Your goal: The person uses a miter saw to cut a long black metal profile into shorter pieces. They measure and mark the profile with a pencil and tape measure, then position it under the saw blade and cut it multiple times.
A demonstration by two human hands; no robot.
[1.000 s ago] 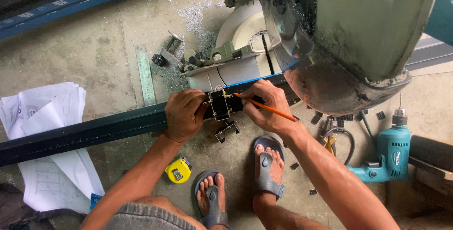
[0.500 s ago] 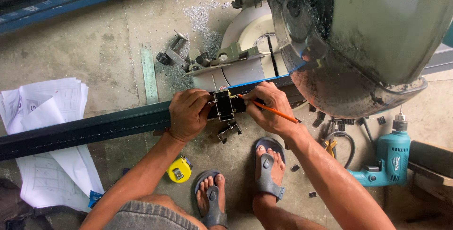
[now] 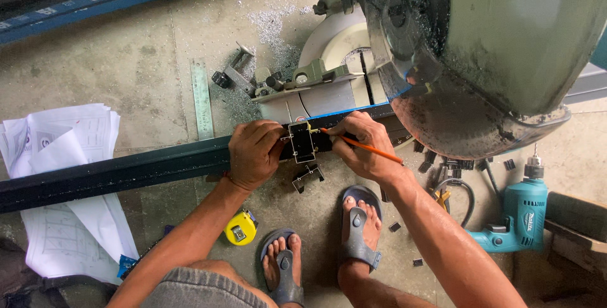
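Observation:
A long dark metal profile (image 3: 126,172) lies across the floor and runs onto the base of a mitre saw (image 3: 480,55). My left hand (image 3: 255,154) presses a small black bracket (image 3: 302,142) against the profile. My right hand (image 3: 360,147) holds an orange pencil (image 3: 370,149) with its tip at the bracket's right edge. A second small bracket piece (image 3: 308,177) lies on the floor just below the profile.
A yellow tape measure (image 3: 241,227) sits by my left foot. A teal power drill (image 3: 521,210) lies at the right, with small black offcuts around it. White drawing sheets (image 3: 60,185) lie at the left, a green ruler (image 3: 202,99) and metal shavings behind the profile.
Both hands have stayed on the bracket and profile; only the camera view has shifted slightly.

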